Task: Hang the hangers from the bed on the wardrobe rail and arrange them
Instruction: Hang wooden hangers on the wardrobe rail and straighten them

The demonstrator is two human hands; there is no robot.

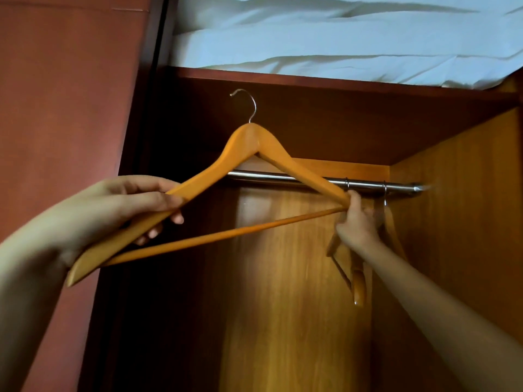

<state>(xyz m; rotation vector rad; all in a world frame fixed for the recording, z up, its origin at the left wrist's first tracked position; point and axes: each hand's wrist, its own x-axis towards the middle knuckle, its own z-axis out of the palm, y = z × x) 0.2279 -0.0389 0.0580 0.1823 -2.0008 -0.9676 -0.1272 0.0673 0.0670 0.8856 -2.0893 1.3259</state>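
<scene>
The left hand (pixel 121 205) is closest, its fingers and thumb curled round the left arm of a wooden hanger (pixel 254 140), gripping it a little above that arm's lower end. From the grip the hanger slants up and to the right, with its metal hook (pixel 249 103) pointing up, clear above the rail (pixel 268 176) and not on it. Further in, the right hand (pixel 356 224) meets the hanger's right tip. It is blurred, so I cannot tell whether it pinches anything. Just behind it, two hung hangers (pixel 358 281) dangle near the rail's right end. Above the shelf (pixel 311 80) lies white bedding (pixel 339 43).
</scene>
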